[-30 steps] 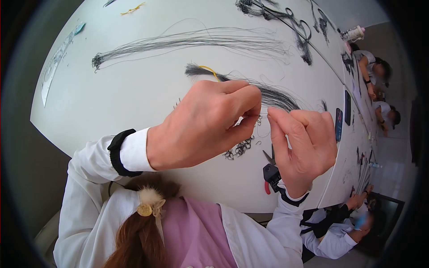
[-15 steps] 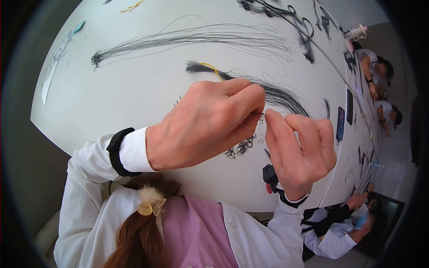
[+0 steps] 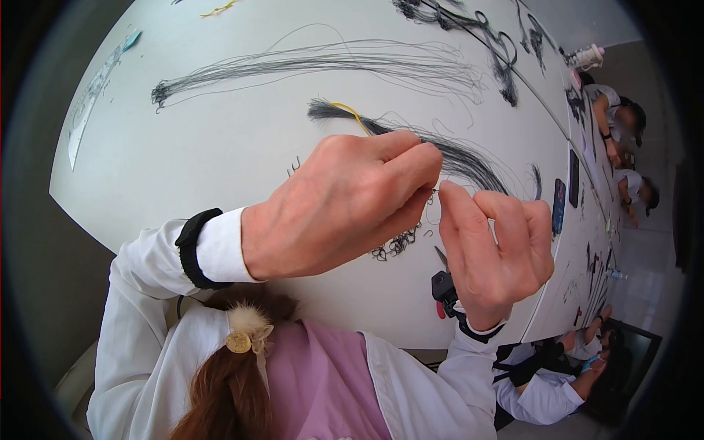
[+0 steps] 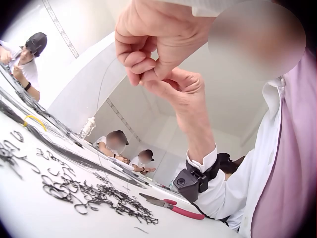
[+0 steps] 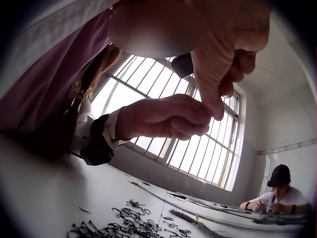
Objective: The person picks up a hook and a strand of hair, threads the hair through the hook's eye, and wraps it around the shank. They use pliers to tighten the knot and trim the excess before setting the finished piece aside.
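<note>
In the head view my left hand and right hand meet fingertip to fingertip above the table. My left fingers and thumb pinch a small dark fish hook, mostly hidden in the grip. Thumb and index finger of my right hand pinch thin fishing line right beside it. A loose strand of fishing line arcs down from the hands in the left wrist view. Below them lies a pile of black fish hooks. Red-handled pliers rest beside the pile.
Behind the hands lies a dark bundle of line with a yellow tie. Farther back, hooks with long lines are spread out. Scissors lie at the far side, phones at the right. Other people sit along the tables.
The hands have drawn closer together and shifted slightly right. Taut strands showed between them a second ago; now the fingertips almost meet at the hook. The right fingers have spread a little.
</note>
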`<state>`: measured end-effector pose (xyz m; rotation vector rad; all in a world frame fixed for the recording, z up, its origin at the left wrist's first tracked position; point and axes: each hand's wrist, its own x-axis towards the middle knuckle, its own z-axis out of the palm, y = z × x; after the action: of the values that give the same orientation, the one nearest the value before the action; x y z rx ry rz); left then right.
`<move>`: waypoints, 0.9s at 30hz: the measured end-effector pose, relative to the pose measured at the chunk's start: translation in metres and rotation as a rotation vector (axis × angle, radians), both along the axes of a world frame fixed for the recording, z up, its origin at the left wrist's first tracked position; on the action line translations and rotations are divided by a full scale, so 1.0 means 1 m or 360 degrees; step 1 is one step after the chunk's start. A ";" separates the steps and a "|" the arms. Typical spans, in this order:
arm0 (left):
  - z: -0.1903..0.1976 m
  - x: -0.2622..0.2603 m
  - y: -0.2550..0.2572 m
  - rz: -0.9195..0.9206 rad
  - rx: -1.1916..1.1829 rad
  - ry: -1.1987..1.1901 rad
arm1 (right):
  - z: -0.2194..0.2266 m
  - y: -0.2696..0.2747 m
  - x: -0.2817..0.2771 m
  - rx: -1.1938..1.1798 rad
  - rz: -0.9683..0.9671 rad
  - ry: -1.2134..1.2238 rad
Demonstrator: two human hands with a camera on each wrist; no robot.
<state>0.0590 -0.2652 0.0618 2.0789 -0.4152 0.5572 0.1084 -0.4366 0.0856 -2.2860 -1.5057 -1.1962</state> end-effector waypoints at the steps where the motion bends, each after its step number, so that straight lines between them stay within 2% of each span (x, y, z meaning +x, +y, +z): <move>1: 0.000 0.000 0.000 -0.0004 0.0001 0.0008 | 0.000 0.000 0.000 0.0000 0.0002 0.0000; 16: 0.003 -0.002 0.002 -0.0029 0.0048 -0.0032 | 0.004 0.001 -0.001 -0.0058 0.0017 0.0092; 18: 0.005 -0.002 0.003 -0.0040 0.0030 -0.0036 | 0.004 0.001 0.003 0.0114 0.0132 0.0513; 19: 0.006 -0.002 0.004 -0.0035 0.0009 -0.0056 | 0.005 0.000 0.004 0.0116 0.0128 0.0512; 21: 0.009 -0.003 0.005 -0.0039 -0.0006 -0.0070 | 0.007 -0.002 0.004 0.0318 0.0205 0.1336; 22: 0.010 -0.004 0.005 -0.0047 0.0006 -0.0045 | 0.008 -0.002 0.004 0.0324 0.0199 0.1338; 24: 0.010 -0.005 0.005 -0.0064 0.0020 -0.0016 | 0.008 -0.001 0.003 0.0548 0.0190 0.1841; 27: 0.009 -0.005 0.004 -0.0038 0.0115 -0.0061 | 0.004 -0.005 0.006 0.0540 0.0222 0.1839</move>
<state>0.0540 -0.2612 0.0707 2.1324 -0.4885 0.5763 0.1144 -0.4416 0.0898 -1.9448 -0.8707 0.0268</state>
